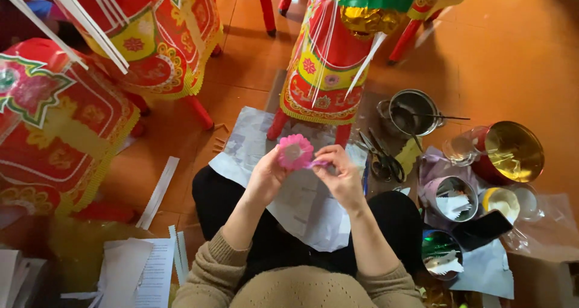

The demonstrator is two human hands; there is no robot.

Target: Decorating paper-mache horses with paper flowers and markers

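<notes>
Pinching a round pink paper flower (295,151) with a pale centre, both the left hand (267,176) and right hand (341,174) were clamped on it; a gold-lined red tin (509,152) lay at three o'clock.

One head view looks steeply down from above the person's lap, close over the newspaper (301,193), facing the red stool (322,67) just beyond it.

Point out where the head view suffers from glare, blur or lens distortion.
Head view: glare flares off the gold-lined tin at right; white strips at top left are blurred; the pink paper flower between left hand and right hand is soft; the red paper figures bow outward at the edges, a wide-lens effect.
</notes>
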